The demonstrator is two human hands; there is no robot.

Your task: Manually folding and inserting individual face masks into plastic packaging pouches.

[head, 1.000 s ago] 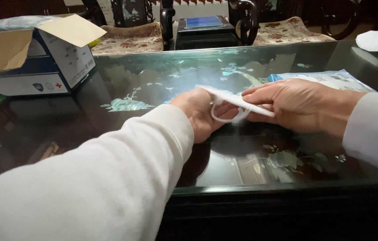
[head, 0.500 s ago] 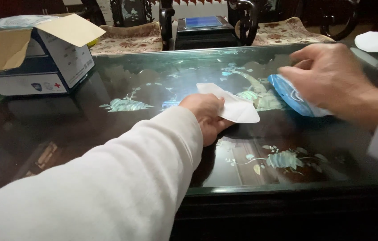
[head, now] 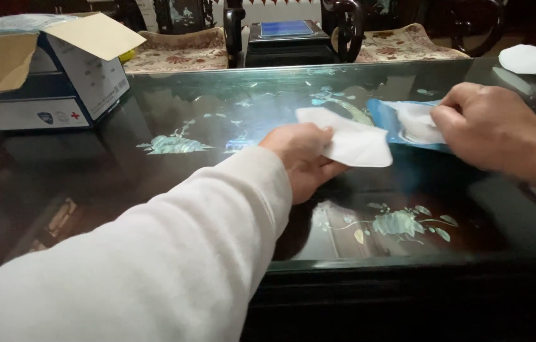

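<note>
Over the dark glossy table (head: 204,190), the left hand (head: 302,158) grips a flat white mask (head: 350,139) while the right hand (head: 492,130) pinches another white piece from the blue packet (head: 388,123) just beside it.

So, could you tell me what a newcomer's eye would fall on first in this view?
Most striking is the folded white mask at the centre, pinched in the left hand above the glossy dark table with its pale inlaid leaf patterns. Just to its right, the right hand grips a blue plastic pouch with something white inside. At far left stands an open cardboard box, its flaps raised.
</note>
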